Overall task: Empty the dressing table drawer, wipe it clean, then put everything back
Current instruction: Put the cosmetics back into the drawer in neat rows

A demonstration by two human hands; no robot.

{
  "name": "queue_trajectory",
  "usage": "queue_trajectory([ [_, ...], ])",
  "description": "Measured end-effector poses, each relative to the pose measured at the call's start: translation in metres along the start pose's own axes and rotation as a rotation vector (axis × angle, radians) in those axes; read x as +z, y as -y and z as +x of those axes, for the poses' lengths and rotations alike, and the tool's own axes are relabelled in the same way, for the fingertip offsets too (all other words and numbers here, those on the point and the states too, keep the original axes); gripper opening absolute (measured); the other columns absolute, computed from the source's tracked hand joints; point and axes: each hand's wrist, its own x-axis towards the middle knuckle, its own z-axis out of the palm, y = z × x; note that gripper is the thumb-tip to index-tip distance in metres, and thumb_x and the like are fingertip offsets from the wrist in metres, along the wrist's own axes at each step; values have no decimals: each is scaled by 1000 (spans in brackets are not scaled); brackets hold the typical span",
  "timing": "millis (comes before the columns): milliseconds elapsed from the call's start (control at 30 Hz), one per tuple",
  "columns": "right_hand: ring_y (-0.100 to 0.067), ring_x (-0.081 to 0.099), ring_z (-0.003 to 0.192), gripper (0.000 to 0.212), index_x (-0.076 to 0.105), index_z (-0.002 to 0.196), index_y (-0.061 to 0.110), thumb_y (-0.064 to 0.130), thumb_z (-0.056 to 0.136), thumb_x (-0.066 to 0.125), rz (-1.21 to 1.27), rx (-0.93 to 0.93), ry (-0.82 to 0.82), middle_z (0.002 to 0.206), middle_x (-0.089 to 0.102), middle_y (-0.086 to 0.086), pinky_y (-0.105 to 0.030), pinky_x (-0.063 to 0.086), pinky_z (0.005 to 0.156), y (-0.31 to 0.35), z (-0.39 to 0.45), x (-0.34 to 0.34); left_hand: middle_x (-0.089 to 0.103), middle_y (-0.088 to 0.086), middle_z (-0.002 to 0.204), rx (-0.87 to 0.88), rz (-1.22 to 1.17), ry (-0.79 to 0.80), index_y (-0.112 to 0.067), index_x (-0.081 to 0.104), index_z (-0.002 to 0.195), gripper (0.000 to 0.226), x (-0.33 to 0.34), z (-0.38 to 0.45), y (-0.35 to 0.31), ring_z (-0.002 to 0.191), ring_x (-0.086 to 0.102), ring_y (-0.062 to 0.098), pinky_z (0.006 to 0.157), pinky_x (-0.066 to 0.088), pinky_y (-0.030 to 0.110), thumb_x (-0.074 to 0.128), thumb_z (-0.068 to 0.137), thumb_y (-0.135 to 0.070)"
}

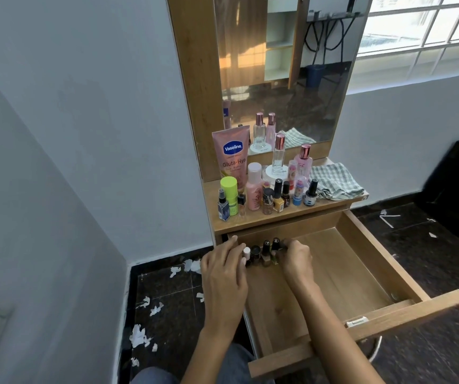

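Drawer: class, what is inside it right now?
The drawer holds a row of small bottles in its back left corner, between both hands. Fingers cover the row's ends; the rest shows bare wood.

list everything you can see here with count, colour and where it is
drawer: one, light wood, pulled open under the tabletop
nail polish bottles: about four, dark and one white cap, upright at drawer's back left corner
Vaseline tube: one, pink, tabletop, leaning on mirror frame
small cosmetic bottles: a dozen or so, mixed colours, crowded on the tabletop
checked cloth: one, green and white, right end of the tabletop
mirror: one, wood frame, above the tabletop
paper scraps: many, white, on the dark floor
left hand: on the bottles' left side
right hand: gripping the bottles' right side
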Motion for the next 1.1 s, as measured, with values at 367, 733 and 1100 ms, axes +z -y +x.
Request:
queue_trajectory([
  [367,-25,68,88,20,72,99,17,10,83,64,43,-162,-287,97,72,-3,-36,55,73,4,-7,-9,54,-2,137,57,333,449,-19,58,129,52,13,-16,27,136,34,15,113,6,46,26,96,-41],
  [733,-18,58,85,50,54,134,19,14,86,69,29,-601,-486,115,51,-11,-29,50,65,43,3,-26,-3,-6,159,-4,349,742,-22,9,152,58,-4,-2,21,145,-14,14,103,-24,43,26,101,-44],
  [1100,-16,61,82,23,61,93,12,18,78,77,-7,-722,-509,94,62,1,-34,55,56,52,3,-33,-18,-9,156,-38,293,865,-26,-5,151,65,-4,-1,26,143,-19,13,102,-24,42,29,100,-47],
])
